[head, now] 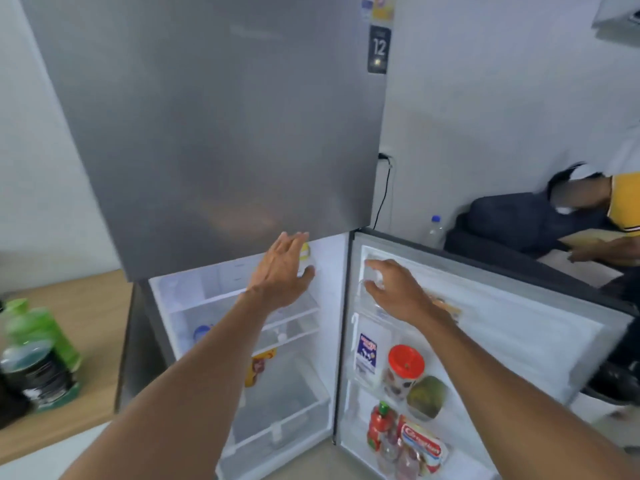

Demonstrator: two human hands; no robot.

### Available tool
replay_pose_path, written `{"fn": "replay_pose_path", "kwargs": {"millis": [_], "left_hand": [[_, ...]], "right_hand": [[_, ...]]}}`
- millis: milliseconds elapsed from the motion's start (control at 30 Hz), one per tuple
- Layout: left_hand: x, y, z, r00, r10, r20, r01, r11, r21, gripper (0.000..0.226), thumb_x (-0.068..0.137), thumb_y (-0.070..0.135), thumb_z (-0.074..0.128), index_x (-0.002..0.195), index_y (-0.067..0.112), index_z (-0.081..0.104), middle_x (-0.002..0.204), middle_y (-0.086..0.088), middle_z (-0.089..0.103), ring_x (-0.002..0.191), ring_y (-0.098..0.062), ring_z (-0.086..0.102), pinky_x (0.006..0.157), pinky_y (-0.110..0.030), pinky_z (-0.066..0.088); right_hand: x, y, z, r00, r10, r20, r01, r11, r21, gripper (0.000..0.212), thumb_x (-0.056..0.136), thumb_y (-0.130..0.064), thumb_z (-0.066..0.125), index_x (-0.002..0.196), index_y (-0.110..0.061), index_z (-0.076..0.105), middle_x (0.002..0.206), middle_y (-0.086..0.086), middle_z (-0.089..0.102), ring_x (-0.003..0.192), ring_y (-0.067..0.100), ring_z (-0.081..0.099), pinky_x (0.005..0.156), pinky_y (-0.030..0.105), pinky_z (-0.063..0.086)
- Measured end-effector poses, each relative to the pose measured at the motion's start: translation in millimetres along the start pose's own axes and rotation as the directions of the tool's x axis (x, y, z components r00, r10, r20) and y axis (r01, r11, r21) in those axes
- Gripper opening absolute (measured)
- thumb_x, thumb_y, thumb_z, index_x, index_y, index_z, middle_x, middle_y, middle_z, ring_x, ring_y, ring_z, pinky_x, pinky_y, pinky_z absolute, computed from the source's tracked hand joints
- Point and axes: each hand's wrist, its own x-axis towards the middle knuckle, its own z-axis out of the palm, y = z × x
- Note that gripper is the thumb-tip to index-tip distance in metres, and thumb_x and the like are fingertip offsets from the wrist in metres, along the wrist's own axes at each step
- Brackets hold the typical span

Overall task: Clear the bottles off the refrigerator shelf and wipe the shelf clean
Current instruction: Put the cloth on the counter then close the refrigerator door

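The refrigerator's lower door (485, 323) stands open toward the right of the frame, below the closed grey upper door (214, 133); both bare arms reach in from the bottom edge. The left hand (282, 268) is at frame centre, fingers spread and flat, its grip wide open and empty, in front of the top of the compartment, just above the upper glass shelf (207, 299); whether it touches anything cannot be told. The right hand (394, 292) is to its right, also open with fingers loosely spread, holding nothing, over the clear top bin (372, 271) on the inside of the door.

Bottles are well below and left of the left hand: a blue-capped bottle (202, 332) shows under the upper shelf, and a white-capped one (281, 336) lies lower, beside the left forearm; both are blurred. On the door racks below the right hand stand a blue-and-white carton (367, 353), a red-lidded jar (405, 370), a greenish fruit (427, 396) and a red sauce bottle (379, 424). At the lower left of the frame, green bottles (33, 351) stand on the wooden bench (93, 327); a clear bottle (435, 232) stands behind the door, upper right.
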Motion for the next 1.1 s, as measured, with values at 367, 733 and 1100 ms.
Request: {"fn": "replay_pose_path", "kwargs": {"millis": [367,733,1100], "left_hand": [[87.5,33.7,46.1,0.98,0.103,-0.169,-0.004,0.865,0.502,0.079,0.092,0.046,0.053,0.156,0.003,0.035,0.171,-0.015,0.017,0.159,-0.04,0.002,0.127,-0.058,0.004],[66.3,3.7,43.7,0.97,0.067,-0.232,0.089,0.796,0.598,0.08,0.097,0.052,0.045,0.157,0.001,0.031,0.171,-0.019,0.013,0.158,-0.043,0.002,0.125,-0.064,0.002],[28.0,-31.4,9.8,0.959,-0.005,-0.282,0.18,0.78,0.599,0.084,0.093,0.051,0.051,0.162,0.013,0.022,0.173,-0.011,0.003,0.158,-0.041,-0.004,0.125,-0.063,0.0]], "right_hand": [[61.5,103.3,-81.3,0.97,0.176,0.167,-0.132,0.96,-0.246,0.062,0.1,-0.038,0.057,0.154,-0.015,0.038,0.155,0.013,0.044,0.137,0.031,0.046,0.107,0.041,0.04],[67.8,109.0,-106.2,0.928,0.169,0.331,-0.141,0.984,-0.106,0.052,0.102,-0.026,0.057,0.152,-0.016,0.046,0.154,-0.001,0.05,0.14,0.019,0.047,0.109,0.023,0.03],[61.7,86.5,-90.4,0.9,0.232,0.369,-0.261,0.965,0.029,0.045,0.096,-0.052,0.058,0.136,-0.032,0.063,0.144,-0.017,0.055,0.137,0.015,0.047,0.121,0.047,0.027]]}}
